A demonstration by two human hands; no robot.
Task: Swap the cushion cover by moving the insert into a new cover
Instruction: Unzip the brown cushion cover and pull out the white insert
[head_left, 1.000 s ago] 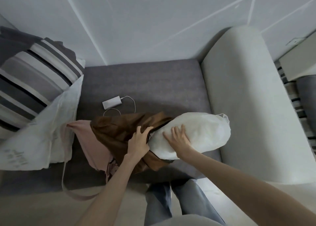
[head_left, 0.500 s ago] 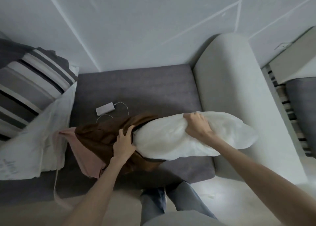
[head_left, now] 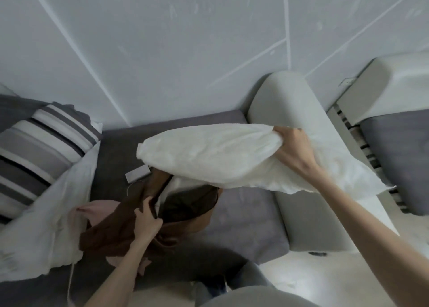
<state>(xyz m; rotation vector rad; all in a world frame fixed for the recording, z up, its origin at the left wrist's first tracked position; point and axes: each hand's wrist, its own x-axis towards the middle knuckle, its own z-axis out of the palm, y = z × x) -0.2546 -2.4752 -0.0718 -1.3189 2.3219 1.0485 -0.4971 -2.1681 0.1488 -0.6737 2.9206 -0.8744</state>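
Insert nearly clear of the brown cover, above the sofa seat.

Right hand (head_left: 293, 149) is clenched round the far end of the white insert (head_left: 209, 158), bunching its fabric and carrying it in the air over the grey sofa seat (head_left: 241, 216), beside the pale armrest (head_left: 299, 190). Left hand (head_left: 146, 223) has its fingers curled over the dark edge of the brown cover (head_left: 185, 211), which lies crumpled on the seat's front with its mouth gaping below the insert; whether a corner remains inside I cannot tell. The insert looks light, soft and squashy, sagging between grip and free end, so a fistful of fabric at a corner or end seam should hold it safely. A pink cover (head_left: 97, 211) lies just left of the brown one, partly under it, probably the new one.
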